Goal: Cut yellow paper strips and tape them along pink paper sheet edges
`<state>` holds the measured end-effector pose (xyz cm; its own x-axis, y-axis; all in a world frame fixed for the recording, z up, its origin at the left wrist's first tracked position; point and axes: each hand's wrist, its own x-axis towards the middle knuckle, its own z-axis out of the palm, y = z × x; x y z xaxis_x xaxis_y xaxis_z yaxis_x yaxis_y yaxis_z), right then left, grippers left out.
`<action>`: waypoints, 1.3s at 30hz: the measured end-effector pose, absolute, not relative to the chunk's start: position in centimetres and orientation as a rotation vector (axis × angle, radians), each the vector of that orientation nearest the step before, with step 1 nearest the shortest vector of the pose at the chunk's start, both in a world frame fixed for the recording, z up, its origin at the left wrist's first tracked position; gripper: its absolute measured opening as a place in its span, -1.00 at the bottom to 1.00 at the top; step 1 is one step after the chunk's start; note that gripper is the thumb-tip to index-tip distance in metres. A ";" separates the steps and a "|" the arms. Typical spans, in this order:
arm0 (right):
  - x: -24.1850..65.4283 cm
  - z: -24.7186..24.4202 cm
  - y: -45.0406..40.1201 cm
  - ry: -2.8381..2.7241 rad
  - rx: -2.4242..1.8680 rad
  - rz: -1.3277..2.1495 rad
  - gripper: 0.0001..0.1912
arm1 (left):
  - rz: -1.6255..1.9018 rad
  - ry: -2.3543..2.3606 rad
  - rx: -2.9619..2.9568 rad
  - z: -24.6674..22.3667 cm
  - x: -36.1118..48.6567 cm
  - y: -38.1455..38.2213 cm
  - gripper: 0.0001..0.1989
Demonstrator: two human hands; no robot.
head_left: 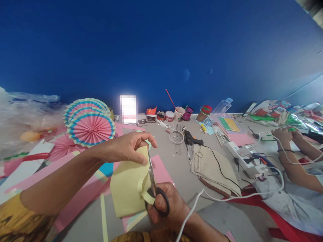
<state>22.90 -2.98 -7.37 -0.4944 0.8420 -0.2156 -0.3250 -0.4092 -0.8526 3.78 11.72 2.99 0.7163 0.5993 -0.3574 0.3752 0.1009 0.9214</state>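
A pale yellow sheet of paper [126, 188] is gripped at its top edge by my left hand [131, 148], thumb in front and the other fingers partly behind it. My right hand [168, 203] is closed around the dark handles of a pair of scissors [152, 176]. The blades point up and away along the right side of the yellow paper, and a narrow cut strip curls beside them. Under and beside the yellow sheet lies pink paper [161, 171].
Pleated paper rosettes [92, 129] stand at the back left. A glue gun [193, 138], a tape roll [176, 137], a ruler [178, 148], folded beige cloth [214, 168] and a power strip [242, 158] lie rightward. A white cable [227, 198] crosses near my right arm. Another person's hands [285, 134] are at far right.
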 end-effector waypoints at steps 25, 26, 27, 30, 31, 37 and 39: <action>30.9 -6.5 4.2 -1.767 -2.077 0.615 -0.76 | 0.342 1.182 1.480 0.6 3.5 14.8 -0.79; 31.3 -6.8 4.5 -1.819 -2.134 0.549 -0.81 | 0.370 1.201 1.468 0.3 3.7 15.2 -0.80; 31.6 -7.1 4.8 -1.848 -2.173 0.516 -0.81 | 0.403 1.220 1.456 0.1 3.9 15.6 -0.79; 32.3 -7.8 5.0 -1.844 -2.259 0.458 -0.72 | 0.520 1.279 1.436 -0.8 5.1 17.3 -0.76; 32.4 -8.0 4.9 -1.840 -2.287 0.436 -0.70 | 0.559 1.294 1.434 -1.1 5.7 18.0 -0.75; 32.9 -8.8 4.3 -1.904 -2.315 0.230 -0.76 | 0.809 1.350 1.393 -3.2 8.4 21.6 -0.73; 32.9 -8.9 4.2 -1.917 -2.307 0.199 -0.79 | 0.853 1.355 1.374 -3.6 8.6 22.0 -0.70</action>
<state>32.93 4.20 -8.86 0.1816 0.9833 -0.0151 0.9654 -0.1812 -0.1878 8.60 21.97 -3.63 0.1284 0.9799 -0.1526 0.2864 0.1107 0.9517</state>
